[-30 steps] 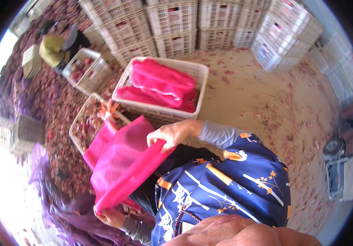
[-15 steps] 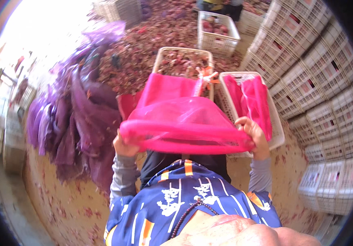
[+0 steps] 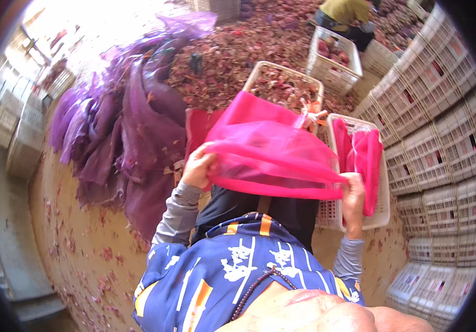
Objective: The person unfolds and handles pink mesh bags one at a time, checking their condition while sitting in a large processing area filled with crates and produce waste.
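Stacks of white lattice plastic crates (image 3: 426, 144) rise well beyond and to the right of the right hand. A loose pile of dry, reddish onion skins (image 3: 216, 72) spreads beyond both hands, on the far side of the work. Draped purple mesh netting (image 3: 122, 122) hangs in a heap beyond and to the left of the left hand.

The bright pink mesh bag (image 3: 274, 146) is stretched between the two hands, over the person's knees. Its near edge is a long, rolled band whose long axis runs from hand to hand, dipping slightly toward the right; the body of the bag points away from the person.

Just beside the right hand, on its outer side, stands a white crate (image 3: 329, 214) with folded pink mesh (image 3: 366, 155) inside. Ahead of the hands, past the bag, a cream crate (image 3: 290, 67) holds onion skins. Farther off, a white crate (image 3: 326, 74) contains round red onions (image 3: 333, 51).

The left hand (image 3: 197, 166) is closed on the bag's left end, and the right hand (image 3: 353, 199) pinches its right end. Orange and white ties (image 3: 312, 116) lie beyond the right hand, by the bag's far right corner.
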A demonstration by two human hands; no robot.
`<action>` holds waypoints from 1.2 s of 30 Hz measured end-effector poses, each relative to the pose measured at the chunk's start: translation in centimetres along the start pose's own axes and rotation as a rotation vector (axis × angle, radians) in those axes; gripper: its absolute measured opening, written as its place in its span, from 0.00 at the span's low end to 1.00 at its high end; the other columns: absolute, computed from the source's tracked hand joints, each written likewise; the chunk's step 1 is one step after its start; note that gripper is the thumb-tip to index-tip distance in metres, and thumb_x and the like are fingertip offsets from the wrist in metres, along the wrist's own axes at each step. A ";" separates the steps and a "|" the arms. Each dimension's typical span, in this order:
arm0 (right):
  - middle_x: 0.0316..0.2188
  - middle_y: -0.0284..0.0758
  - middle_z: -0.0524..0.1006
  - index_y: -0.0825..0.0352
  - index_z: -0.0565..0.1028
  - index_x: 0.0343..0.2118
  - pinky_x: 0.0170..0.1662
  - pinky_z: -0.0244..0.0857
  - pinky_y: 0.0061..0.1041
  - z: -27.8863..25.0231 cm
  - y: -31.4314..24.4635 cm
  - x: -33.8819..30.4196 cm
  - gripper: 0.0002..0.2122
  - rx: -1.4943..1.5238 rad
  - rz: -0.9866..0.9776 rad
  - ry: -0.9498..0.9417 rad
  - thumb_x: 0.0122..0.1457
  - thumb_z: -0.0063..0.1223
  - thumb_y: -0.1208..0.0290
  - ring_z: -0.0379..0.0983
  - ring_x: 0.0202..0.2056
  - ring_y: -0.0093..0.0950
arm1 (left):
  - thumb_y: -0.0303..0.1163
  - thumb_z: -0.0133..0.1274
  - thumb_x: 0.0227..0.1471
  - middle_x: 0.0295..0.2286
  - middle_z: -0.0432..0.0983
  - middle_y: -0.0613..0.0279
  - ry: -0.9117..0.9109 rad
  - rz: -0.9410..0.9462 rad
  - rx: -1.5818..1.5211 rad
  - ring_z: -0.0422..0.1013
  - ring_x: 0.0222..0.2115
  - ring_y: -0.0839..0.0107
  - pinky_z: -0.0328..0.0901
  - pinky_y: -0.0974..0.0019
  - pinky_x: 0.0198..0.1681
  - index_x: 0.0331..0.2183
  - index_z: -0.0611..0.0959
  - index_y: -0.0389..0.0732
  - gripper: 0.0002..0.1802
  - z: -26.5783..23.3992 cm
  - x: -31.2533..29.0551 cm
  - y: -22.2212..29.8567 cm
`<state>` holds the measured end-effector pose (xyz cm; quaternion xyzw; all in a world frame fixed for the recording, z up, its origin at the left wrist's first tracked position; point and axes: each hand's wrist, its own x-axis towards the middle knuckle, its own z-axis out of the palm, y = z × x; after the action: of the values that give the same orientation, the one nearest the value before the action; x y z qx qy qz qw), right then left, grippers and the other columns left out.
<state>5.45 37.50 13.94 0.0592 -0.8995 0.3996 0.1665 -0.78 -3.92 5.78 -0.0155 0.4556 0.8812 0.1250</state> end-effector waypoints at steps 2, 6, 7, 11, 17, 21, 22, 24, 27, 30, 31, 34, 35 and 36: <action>0.35 0.34 0.76 0.69 0.75 0.40 0.42 0.68 0.24 -0.6 2.9 0.0 0.08 0.519 0.148 0.195 0.62 0.48 0.73 0.73 0.37 0.23 | 0.33 0.52 0.54 0.26 0.77 0.66 -0.166 -0.109 0.613 0.71 0.26 0.78 0.65 0.72 0.30 0.42 0.80 0.36 0.15 1.2 -1.1 0.3; 0.40 0.37 0.77 0.68 0.71 0.49 0.35 0.75 0.26 -3.4 5.8 0.0 0.14 1.486 0.465 -0.069 0.60 0.48 0.75 0.77 0.35 0.26 | 0.43 0.48 0.58 0.26 0.78 0.49 -0.686 -0.048 1.219 0.75 0.28 0.66 0.67 0.63 0.33 0.35 0.81 0.35 0.19 3.5 -0.9 0.4; 0.40 0.37 0.77 0.68 0.70 0.49 0.34 0.74 0.24 -3.2 4.7 -0.1 0.15 1.380 0.534 -0.063 0.59 0.50 0.72 0.76 0.35 0.25 | 0.46 0.45 0.59 0.25 0.78 0.52 -0.635 0.073 1.014 0.74 0.27 0.65 0.66 0.62 0.33 0.32 0.81 0.37 0.21 0.5 -0.2 -0.5; 0.39 0.37 0.77 0.68 0.68 0.49 0.34 0.69 0.17 -2.4 -1.5 -0.4 0.21 0.985 0.442 -0.535 0.56 0.56 0.63 0.74 0.34 0.21 | 0.64 0.36 0.56 0.24 0.73 0.67 -0.124 -0.014 -0.557 0.67 0.26 0.67 0.62 0.61 0.36 0.25 0.78 0.43 0.34 0.9 -0.8 1.2; 0.34 0.30 0.71 0.68 0.69 0.42 0.38 0.63 0.17 0.3 -2.8 0.7 0.12 0.471 0.219 -0.395 0.56 0.57 0.75 0.68 0.34 0.17 | 0.67 0.38 0.53 0.36 0.76 0.59 -0.325 0.054 -0.688 0.71 0.36 0.63 0.64 0.59 0.44 0.37 0.81 0.40 0.37 0.1 -0.2 1.8; 0.23 0.22 0.69 0.65 0.72 0.36 0.24 0.51 0.11 -0.2 1.9 1.2 0.06 0.562 0.375 -0.191 0.62 0.52 0.69 0.61 0.23 0.10 | 0.63 0.46 0.52 0.36 0.75 0.62 -0.284 0.080 -0.462 0.70 0.37 0.67 0.64 0.59 0.44 0.45 0.76 0.40 0.35 0.8 -1.1 0.6; 0.22 0.21 0.68 0.65 0.72 0.36 0.23 0.49 0.11 -0.6 1.3 1.1 0.06 0.670 0.468 -0.277 0.61 0.52 0.68 0.59 0.22 0.09 | 0.62 0.48 0.51 0.36 0.75 0.62 -0.366 0.131 -0.399 0.70 0.37 0.67 0.65 0.58 0.44 0.47 0.75 0.40 0.35 0.8 -0.9 0.4; 0.22 0.20 0.68 0.65 0.72 0.36 0.22 0.48 0.11 -0.6 -0.5 0.4 0.06 0.753 0.553 -0.469 0.61 0.53 0.68 0.58 0.21 0.09 | 0.46 0.53 0.55 0.34 0.74 0.66 -0.261 0.184 -0.347 0.71 0.36 0.70 0.67 0.61 0.41 0.46 0.74 0.41 0.23 -1.1 0.6 0.2; 0.25 0.22 0.70 0.67 0.72 0.38 0.26 0.55 0.11 -0.2 -2.2 -0.3 0.07 0.647 0.449 -0.761 0.59 0.54 0.72 0.62 0.24 0.10 | 0.30 0.55 0.54 0.33 0.75 0.64 0.121 0.226 0.034 0.73 0.32 0.73 0.70 0.67 0.40 0.44 0.75 0.39 0.15 -1.7 1.5 -0.1; 0.28 0.24 0.72 0.69 0.72 0.39 0.33 0.60 0.14 0.9 -4.0 -0.7 0.07 0.574 0.296 -0.598 0.58 0.52 0.77 0.66 0.30 0.14 | 0.24 0.53 0.54 0.34 0.75 0.64 0.273 0.178 -0.138 0.74 0.33 0.72 0.71 0.68 0.40 0.43 0.75 0.39 0.13 -3.4 1.3 -1.1; 0.31 0.26 0.73 0.70 0.73 0.38 0.38 0.61 0.16 0.9 -4.1 -0.5 0.06 0.517 0.344 -0.521 0.57 0.52 0.80 0.67 0.34 0.16 | 0.23 0.52 0.54 0.34 0.75 0.64 0.277 0.200 -0.194 0.74 0.34 0.72 0.72 0.68 0.40 0.43 0.75 0.39 0.12 -3.2 1.2 -1.0; 0.27 0.30 0.71 0.70 0.73 0.34 0.36 0.62 0.19 1.3 -1.9 0.2 0.04 0.140 0.069 -0.218 0.59 0.51 0.75 0.67 0.31 0.18 | 0.21 0.48 0.55 0.32 0.75 0.65 0.233 0.207 -0.233 0.73 0.29 0.76 0.70 0.73 0.30 0.44 0.76 0.38 0.13 -1.6 1.3 -1.1; 0.26 0.32 0.70 0.70 0.74 0.34 0.36 0.62 0.22 1.0 -2.0 0.6 0.05 0.043 0.039 -0.104 0.61 0.49 0.74 0.68 0.31 0.21 | 0.22 0.47 0.55 0.31 0.75 0.65 0.135 0.152 -0.178 0.72 0.28 0.77 0.69 0.74 0.28 0.44 0.76 0.39 0.14 -1.3 1.2 -1.0; 0.30 0.33 0.73 0.70 0.74 0.36 0.37 0.66 0.23 0.8 -0.4 0.8 0.05 -0.063 -0.096 0.084 0.61 0.49 0.74 0.71 0.32 0.23 | 0.23 0.47 0.55 0.31 0.75 0.66 0.036 0.096 -0.124 0.72 0.27 0.77 0.68 0.75 0.27 0.45 0.75 0.39 0.14 -0.9 1.0 -0.7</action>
<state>4.55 36.64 13.96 0.0803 -0.9000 0.3647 0.2251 -1.70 -4.07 4.56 -0.0172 0.4027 0.9122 0.0734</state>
